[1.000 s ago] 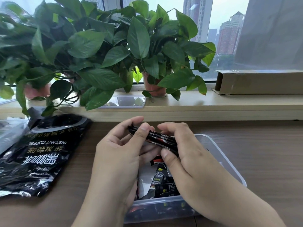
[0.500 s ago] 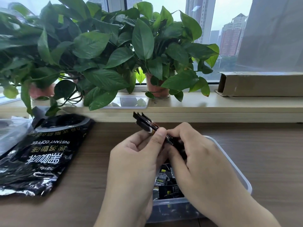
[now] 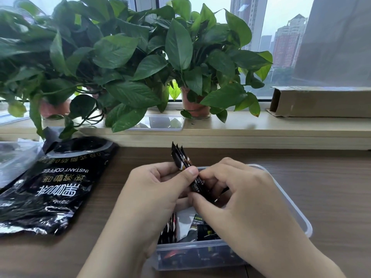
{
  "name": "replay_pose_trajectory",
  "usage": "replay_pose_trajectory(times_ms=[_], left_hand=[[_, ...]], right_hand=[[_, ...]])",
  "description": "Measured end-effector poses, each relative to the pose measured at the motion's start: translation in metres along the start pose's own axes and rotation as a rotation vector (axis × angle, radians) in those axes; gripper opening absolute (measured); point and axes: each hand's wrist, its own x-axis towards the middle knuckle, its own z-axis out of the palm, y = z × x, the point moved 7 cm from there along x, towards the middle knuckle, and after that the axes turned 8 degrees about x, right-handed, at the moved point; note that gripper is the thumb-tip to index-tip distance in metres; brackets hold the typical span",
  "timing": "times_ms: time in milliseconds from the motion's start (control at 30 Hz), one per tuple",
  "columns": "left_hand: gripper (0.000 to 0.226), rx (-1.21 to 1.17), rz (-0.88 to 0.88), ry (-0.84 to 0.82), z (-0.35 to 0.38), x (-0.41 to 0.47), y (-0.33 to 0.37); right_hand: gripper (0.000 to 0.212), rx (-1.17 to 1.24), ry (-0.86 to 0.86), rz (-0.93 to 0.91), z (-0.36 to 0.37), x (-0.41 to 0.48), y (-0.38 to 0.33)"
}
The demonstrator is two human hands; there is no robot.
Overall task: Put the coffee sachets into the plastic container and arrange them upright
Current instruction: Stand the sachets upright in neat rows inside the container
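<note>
A small bundle of black coffee sachets point(image 3: 181, 160) stands nearly upright above the clear plastic container point(image 3: 291, 205). My left hand point(image 3: 152, 195) pinches the bundle's middle between thumb and fingers. My right hand point(image 3: 241, 199) grips its lower end, just over the container's opening. More black sachets point(image 3: 202, 229) lie loose inside the container, partly hidden under my hands.
A large black instant coffee bag point(image 3: 56, 187) lies flat on the wooden table to the left, with a clear plastic bag point(image 3: 14, 157) beyond it. Leafy potted plants point(image 3: 124, 63), a clear lid point(image 3: 160, 122) and a cardboard box point(image 3: 321, 101) sit on the window ledge behind.
The sachet bundle has turned from lying nearly flat between my hands to pointing almost straight up. Both hands kept their grip and shifted slightly right.
</note>
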Motion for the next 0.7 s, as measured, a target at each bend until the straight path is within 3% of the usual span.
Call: replay_pose_trajectory(times_ms=[100, 167, 267, 333, 533, 700], left_hand=[[0.015, 0.001, -0.004, 0.01, -0.002, -0.002, 0.007], [0.019, 0.081, 0.044, 0.107, -0.018, 0.001, 0.012], [0.012, 0.448, 0.209, 0.42, -0.063, 0.007, 0.022], [0.01, 0.716, 0.24, 0.512, -0.076, 0.008, 0.023], [0.025, 0.672, -0.002, 0.276, -0.065, 0.026, -0.019], [0.011, 0.623, -0.017, 0.299, -0.066, 0.028, -0.027]], right_hand=[[0.001, -0.015, 0.075, 0.023, -0.004, 0.0, -0.002], [0.003, 0.016, 0.107, 0.082, -0.01, 0.001, 0.0], [0.005, 0.018, 0.129, 0.198, -0.019, 0.001, 0.007], [0.004, -0.023, 0.1, 0.26, -0.02, 0.001, 0.008], [0.019, -0.215, -0.124, 0.401, -0.003, 0.005, 0.005], [0.027, -0.317, -0.322, 0.482, 0.02, 0.006, 0.011]])
